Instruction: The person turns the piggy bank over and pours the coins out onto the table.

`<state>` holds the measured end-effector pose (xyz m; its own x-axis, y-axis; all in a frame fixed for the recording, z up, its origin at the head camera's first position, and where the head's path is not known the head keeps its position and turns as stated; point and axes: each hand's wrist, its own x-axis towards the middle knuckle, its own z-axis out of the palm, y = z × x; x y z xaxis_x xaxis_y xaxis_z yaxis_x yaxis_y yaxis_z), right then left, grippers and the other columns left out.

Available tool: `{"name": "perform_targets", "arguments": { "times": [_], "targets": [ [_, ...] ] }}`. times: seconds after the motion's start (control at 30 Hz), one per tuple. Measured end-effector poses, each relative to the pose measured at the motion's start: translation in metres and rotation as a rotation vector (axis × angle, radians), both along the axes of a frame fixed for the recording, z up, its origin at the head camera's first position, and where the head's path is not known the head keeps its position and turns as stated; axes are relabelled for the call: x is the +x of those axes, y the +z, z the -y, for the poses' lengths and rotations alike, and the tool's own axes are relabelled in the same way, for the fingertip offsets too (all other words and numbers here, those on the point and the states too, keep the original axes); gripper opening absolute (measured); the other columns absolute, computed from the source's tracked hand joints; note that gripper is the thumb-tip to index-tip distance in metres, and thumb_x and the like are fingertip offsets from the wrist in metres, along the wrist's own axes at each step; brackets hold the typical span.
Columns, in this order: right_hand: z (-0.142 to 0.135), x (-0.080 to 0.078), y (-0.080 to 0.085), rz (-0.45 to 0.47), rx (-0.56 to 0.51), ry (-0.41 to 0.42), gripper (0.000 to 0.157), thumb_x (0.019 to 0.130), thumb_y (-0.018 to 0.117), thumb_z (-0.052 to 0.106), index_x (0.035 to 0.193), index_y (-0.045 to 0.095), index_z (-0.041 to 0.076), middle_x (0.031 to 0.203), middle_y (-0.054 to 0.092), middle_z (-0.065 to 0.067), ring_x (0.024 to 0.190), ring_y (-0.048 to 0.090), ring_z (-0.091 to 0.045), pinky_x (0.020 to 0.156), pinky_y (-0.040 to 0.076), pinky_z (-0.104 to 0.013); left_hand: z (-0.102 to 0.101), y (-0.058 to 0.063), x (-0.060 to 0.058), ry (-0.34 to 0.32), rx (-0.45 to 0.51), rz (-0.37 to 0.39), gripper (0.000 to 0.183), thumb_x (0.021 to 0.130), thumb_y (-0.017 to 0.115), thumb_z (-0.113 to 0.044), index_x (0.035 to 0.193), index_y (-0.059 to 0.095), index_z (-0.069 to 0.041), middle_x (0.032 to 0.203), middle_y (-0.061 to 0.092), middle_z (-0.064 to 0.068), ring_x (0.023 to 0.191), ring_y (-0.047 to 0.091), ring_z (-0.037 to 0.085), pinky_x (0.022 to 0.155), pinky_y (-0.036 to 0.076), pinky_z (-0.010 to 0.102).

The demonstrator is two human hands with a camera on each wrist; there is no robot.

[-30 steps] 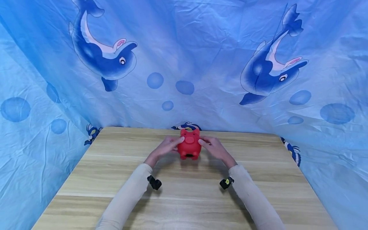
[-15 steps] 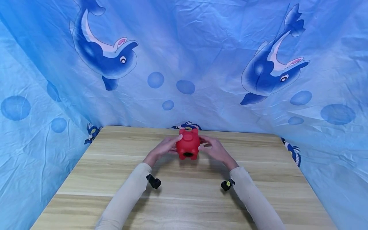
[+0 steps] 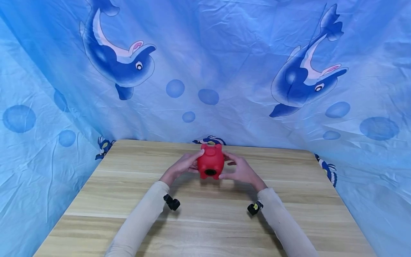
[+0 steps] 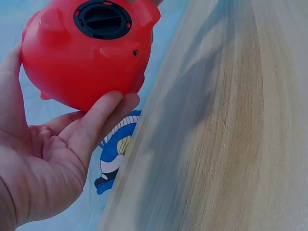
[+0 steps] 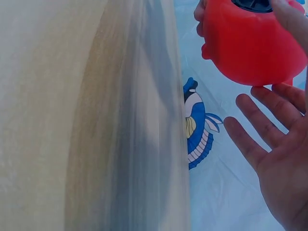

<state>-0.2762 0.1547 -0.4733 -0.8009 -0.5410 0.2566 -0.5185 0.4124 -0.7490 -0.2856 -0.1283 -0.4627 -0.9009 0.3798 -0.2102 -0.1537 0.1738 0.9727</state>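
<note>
A red piggy bank [image 3: 210, 162] is held up over the far part of the table, tilted back so that the round black plug [image 4: 102, 19] in its underside shows. My left hand [image 3: 183, 164] grips its left side, thumb on one side and fingers on another in the left wrist view. Over on its right, my right hand [image 3: 241, 170] is spread, its thumb near the plug. In the right wrist view its fingers [image 5: 250, 127] are mostly straight, with a fingertip or two at the pig's surface.
The wooden table [image 3: 205, 221] ends just behind the piggy bank. A blue curtain [image 3: 224, 64] printed with dolphins hangs behind it and along both sides. Small black cameras [image 3: 253, 208] sit on both wrists.
The piggy bank has tilted back, bringing its black plug into fuller view. My right hand has loosened from its side, and its thumb has moved down toward the underside. My left hand keeps its grip.
</note>
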Motion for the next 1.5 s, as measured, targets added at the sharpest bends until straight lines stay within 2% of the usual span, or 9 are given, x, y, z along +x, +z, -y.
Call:
{"name": "perform_targets", "arguments": {
  "times": [0.17, 0.47, 0.73, 1.07, 1.3, 1.5],
  "targets": [
    [0.002, -0.001, -0.002, 0.011, 0.026, -0.032, 0.092, 0.079, 0.087, 0.044, 0.155, 0.044, 0.014, 0.150, 0.054, -0.005, 0.123, 0.060, -0.026, 0.098, 0.056, -0.047, 0.000, 0.000, 0.000, -0.002, -0.012, 0.000, 0.074, 0.098, 0.053, -0.063, 0.133, 0.063, 0.002, 0.111, 0.075, 0.018, 0.093, 0.075, 0.025, 0.091, 0.059, 0.048],
    [0.005, -0.002, -0.007, 0.013, 0.008, -0.030, 0.090, 0.080, 0.088, 0.040, 0.154, 0.045, 0.013, 0.145, 0.058, -0.005, 0.122, 0.061, -0.025, 0.097, 0.056, -0.049, 0.000, -0.003, 0.001, -0.009, -0.033, 0.006, 0.075, 0.099, 0.052, -0.063, 0.128, 0.066, 0.004, 0.107, 0.076, 0.017, 0.092, 0.075, 0.023, 0.089, 0.060, 0.046],
    [0.006, -0.002, -0.008, 0.020, 0.008, -0.031, 0.090, 0.081, 0.087, 0.040, 0.154, 0.045, 0.009, 0.141, 0.060, -0.008, 0.122, 0.060, -0.027, 0.097, 0.056, -0.051, -0.001, -0.003, 0.003, -0.013, -0.035, 0.007, 0.072, 0.099, 0.053, -0.062, 0.127, 0.067, 0.002, 0.107, 0.076, 0.016, 0.092, 0.075, 0.024, 0.091, 0.058, 0.048],
    [0.005, -0.001, -0.008, 0.018, 0.031, -0.064, 0.087, 0.080, 0.087, 0.042, 0.152, 0.049, 0.011, 0.143, 0.060, -0.005, 0.120, 0.061, -0.025, 0.096, 0.058, -0.044, -0.003, -0.003, 0.006, -0.008, -0.015, -0.002, 0.073, 0.098, 0.055, -0.062, 0.131, 0.064, 0.003, 0.116, 0.073, 0.017, 0.096, 0.075, 0.027, 0.092, 0.058, 0.049],
    [0.004, -0.002, -0.010, 0.020, -0.003, -0.073, 0.085, 0.080, 0.087, 0.042, 0.150, 0.051, 0.009, 0.137, 0.064, -0.004, 0.118, 0.063, -0.024, 0.095, 0.058, -0.044, -0.006, 0.000, 0.010, 0.019, -0.038, -0.040, 0.077, 0.096, 0.055, -0.066, 0.133, 0.064, 0.000, 0.124, 0.070, 0.016, 0.098, 0.075, 0.030, 0.094, 0.056, 0.053],
    [0.002, -0.002, -0.012, 0.046, -0.009, -0.107, 0.082, 0.081, 0.086, 0.044, 0.149, 0.053, 0.011, 0.135, 0.066, -0.002, 0.115, 0.064, -0.023, 0.095, 0.058, -0.044, -0.008, 0.001, 0.016, 0.022, -0.057, -0.125, 0.078, 0.098, 0.051, -0.067, 0.138, 0.061, -0.001, 0.127, 0.069, 0.017, 0.102, 0.074, 0.031, 0.094, 0.057, 0.051]
  ]
}}
